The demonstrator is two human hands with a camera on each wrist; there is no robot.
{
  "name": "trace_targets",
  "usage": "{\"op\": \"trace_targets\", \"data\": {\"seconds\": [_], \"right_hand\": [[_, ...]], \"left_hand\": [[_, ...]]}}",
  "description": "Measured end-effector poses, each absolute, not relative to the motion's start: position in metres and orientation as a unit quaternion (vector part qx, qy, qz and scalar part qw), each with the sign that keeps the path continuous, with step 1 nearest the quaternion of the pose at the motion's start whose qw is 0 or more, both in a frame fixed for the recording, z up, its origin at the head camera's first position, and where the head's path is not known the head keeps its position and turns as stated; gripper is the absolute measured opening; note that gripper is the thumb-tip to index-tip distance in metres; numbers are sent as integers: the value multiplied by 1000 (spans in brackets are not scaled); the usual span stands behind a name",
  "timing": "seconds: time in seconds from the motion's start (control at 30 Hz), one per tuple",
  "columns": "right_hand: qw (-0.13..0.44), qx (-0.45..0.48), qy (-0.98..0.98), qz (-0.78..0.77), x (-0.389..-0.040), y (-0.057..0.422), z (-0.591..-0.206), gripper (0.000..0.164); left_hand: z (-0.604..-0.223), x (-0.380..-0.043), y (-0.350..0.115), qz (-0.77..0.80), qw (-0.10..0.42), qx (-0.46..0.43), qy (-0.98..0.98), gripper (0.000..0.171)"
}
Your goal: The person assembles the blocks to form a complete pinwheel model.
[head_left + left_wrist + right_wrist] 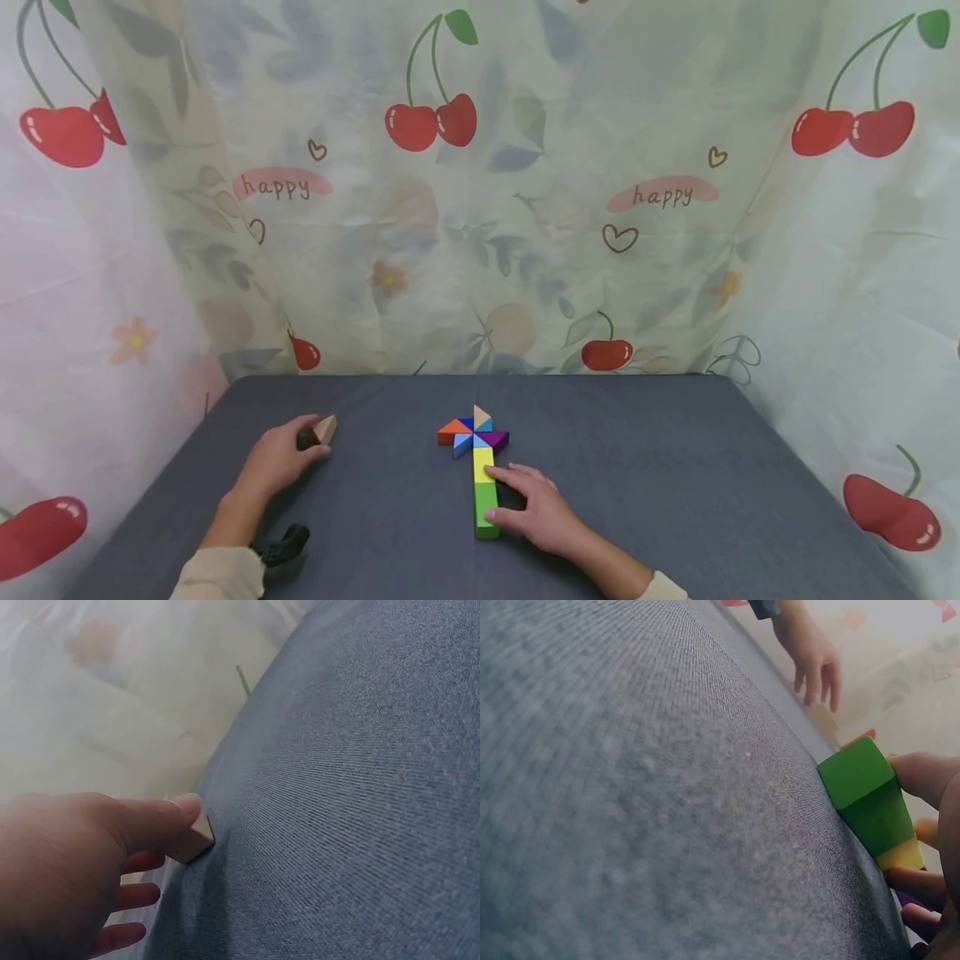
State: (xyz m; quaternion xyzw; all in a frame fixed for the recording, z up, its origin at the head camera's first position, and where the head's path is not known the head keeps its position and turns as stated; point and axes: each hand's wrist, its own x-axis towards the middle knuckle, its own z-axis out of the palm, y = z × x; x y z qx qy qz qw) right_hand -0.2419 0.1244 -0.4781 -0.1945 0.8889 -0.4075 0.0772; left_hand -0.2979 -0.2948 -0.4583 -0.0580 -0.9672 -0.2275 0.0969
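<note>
My left hand [279,457] is over the left part of the table, pinching a plain wooden triangular block [326,429] between thumb and fingers. In the left wrist view the block [191,844] sits low against the dark cloth, partly covered by the thumb. My right hand [542,504] lies beside a row made of a yellow block [483,464] and a green block [487,508]. Its index fingertip touches the yellow block and its thumb touches the green block's right edge. Above the row, several small triangular blocks form a pinwheel, among them an orange block [452,432] and a purple block [495,438].
A dark grey cloth covers the table [637,467]. Patterned curtains [465,250] with cherries enclose its back and sides. A black curved device [285,546] is at my left wrist.
</note>
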Motion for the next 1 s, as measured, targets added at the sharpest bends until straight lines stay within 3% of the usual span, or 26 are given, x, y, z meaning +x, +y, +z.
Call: {"op": "trace_targets", "data": {"seconds": [1.0], "right_hand": [[72,-198,887,-411,-243,125,-481,62]], "left_hand": [[-454,-298,-285,-189,87,-54,-977,58]]}}
